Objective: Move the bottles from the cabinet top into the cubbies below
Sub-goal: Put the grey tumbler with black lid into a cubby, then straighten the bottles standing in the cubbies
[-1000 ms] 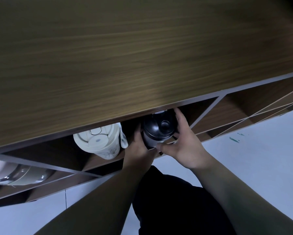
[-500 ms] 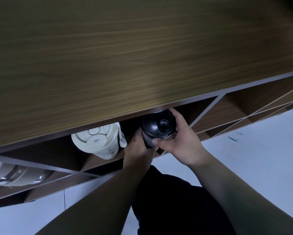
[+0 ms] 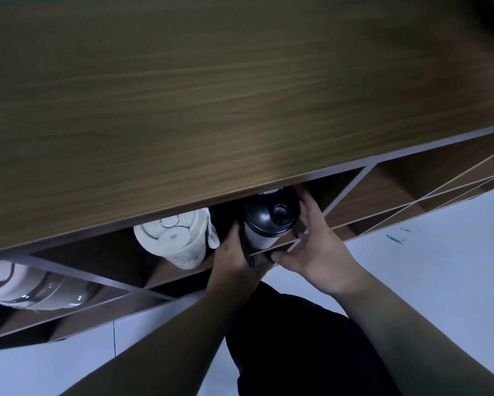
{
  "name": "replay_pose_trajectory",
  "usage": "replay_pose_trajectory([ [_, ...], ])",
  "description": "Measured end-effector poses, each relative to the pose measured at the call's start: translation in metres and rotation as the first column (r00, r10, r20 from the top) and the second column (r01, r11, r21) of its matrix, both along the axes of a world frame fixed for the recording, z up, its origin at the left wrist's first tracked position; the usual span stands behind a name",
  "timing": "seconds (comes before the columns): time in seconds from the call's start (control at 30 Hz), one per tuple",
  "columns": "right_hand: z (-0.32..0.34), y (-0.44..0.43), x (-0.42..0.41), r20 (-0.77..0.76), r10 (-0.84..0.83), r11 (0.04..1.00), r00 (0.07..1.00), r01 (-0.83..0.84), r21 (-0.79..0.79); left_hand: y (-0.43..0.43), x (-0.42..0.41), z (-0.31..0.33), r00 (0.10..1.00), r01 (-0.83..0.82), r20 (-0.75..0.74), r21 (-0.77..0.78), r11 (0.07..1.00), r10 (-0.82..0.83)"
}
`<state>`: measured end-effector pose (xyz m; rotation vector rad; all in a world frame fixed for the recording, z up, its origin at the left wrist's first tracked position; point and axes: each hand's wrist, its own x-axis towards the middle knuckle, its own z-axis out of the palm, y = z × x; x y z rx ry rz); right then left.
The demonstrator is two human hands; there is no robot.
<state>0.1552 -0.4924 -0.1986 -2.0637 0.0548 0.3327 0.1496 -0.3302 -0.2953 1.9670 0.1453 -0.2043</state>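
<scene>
Under the front lip of the cabinet top (image 3: 211,110), both hands are pushed into one cubby around a bottle (image 3: 268,221) with a black domed lid and a pale body, which stands upright just inside the opening. The right hand (image 3: 317,247) is cupped around the bottle's right side, fingers curled up along the lid and the thumb reaching across below its base at the shelf edge. The left hand (image 3: 234,252) presses against the bottle's left side, its fingers mostly hidden in the shadow of the cubby, so how tightly it grips I cannot tell; it seems to be steadying rather than clamping. Just to the left, in the same cubby or the adjoining one, a cream tumbler (image 3: 174,238) with a round flip lid and a side handle stands close to the left hand without clearly touching it. Further left, in another cubby, lies a rounded white and grey vessel (image 3: 34,287), only partly in sight. Thin light dividers (image 3: 351,190) split the shelf into compartments, and the ones to the right look bare. Wood grain fills the broad top surface, blurred. Below, the pale floor (image 3: 440,267) carries a few small green flecks, and the person's dark clothing shows between the forearms.
</scene>
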Motion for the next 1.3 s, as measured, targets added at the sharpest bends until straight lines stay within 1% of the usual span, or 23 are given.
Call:
replay_pose_trajectory([
  [0.07,0.018,-0.002,-0.012,-0.038,0.001,0.999,0.999,-0.003,-0.045,0.013,-0.017,0.007,0.995,0.074,-0.058,-0.024,0.997,-0.076],
  [0.13,0.037,-0.003,-0.024,-0.094,-0.020,0.995,0.995,0.010,-0.102,0.028,-0.042,0.021,0.984,0.158,-0.093,0.068,0.985,-0.151],
  [0.17,0.046,-0.002,-0.029,-0.107,-0.036,0.993,0.994,0.024,-0.115,0.038,-0.055,0.028,0.979,0.192,-0.097,0.142,0.971,-0.180],
  [0.2,0.056,0.001,-0.035,-0.101,-0.052,0.992,0.993,0.040,-0.119,0.048,-0.067,0.037,0.969,0.234,-0.121,0.194,0.953,-0.214],
  [0.23,0.067,0.007,-0.040,-0.084,-0.065,0.990,0.994,0.054,-0.131,0.057,-0.076,0.047,0.956,0.275,-0.160,0.214,0.937,-0.244],
  [0.3,0.085,0.023,-0.048,-0.061,-0.057,0.980,0.997,0.044,-0.194,0.076,-0.083,0.065,0.940,0.309,-0.220,0.218,0.926,-0.262],
  [0.4,0.103,0.061,-0.059,-0.023,0.016,0.966,1.000,-0.021,-0.258,0.105,-0.087,0.092,0.943,0.253,-0.263,0.163,0.954,-0.205],
  [0.47,0.101,0.088,-0.064,-0.001,0.073,0.958,0.997,-0.070,-0.280,0.122,-0.089,0.103,0.944,0.193,-0.295,0.125,0.973,-0.150],
  [0.6,0.076,0.120,-0.063,0.025,0.172,0.954,0.985,-0.160,-0.255,0.140,-0.088,0.105,0.958,0.063,-0.286,0.172,0.983,-0.012],
  [0.73,0.061,0.133,-0.049,0.079,0.092,0.976,0.993,-0.074,-0.206,0.141,-0.076,0.109,0.973,0.036,-0.230,0.152,0.988,0.000],
  [0.83,0.056,0.136,-0.038,0.073,0.028,0.983,0.997,-0.014,-0.185,0.141,-0.067,0.109,0.982,0.043,-0.186,0.108,0.993,-0.023],
  [0.93,0.053,0.134,-0.030,0.047,0.013,0.991,0.999,-0.006,-0.132,0.139,-0.062,0.110,0.988,0.016,-0.155,0.029,0.999,-0.011],
  [1.07,0.047,0.132,-0.022,-0.022,-0.009,0.996,1.000,0.007,-0.087,0.139,-0.058,0.107,0.996,0.048,-0.070,0.006,0.999,-0.047],
  [1.17,0.036,0.130,-0.018,-0.075,0.007,1.000,0.997,-0.009,-0.026,0.138,-0.058,0.107,0.997,0.027,-0.066,-0.016,1.000,-0.028],
  [1.3,0.039,0.130,-0.019,-0.052,0.040,0.999,0.998,-0.041,-0.008,0.139,-0.057,0.106,0.996,0.032,-0.082,-0.030,0.999,-0.035],
])
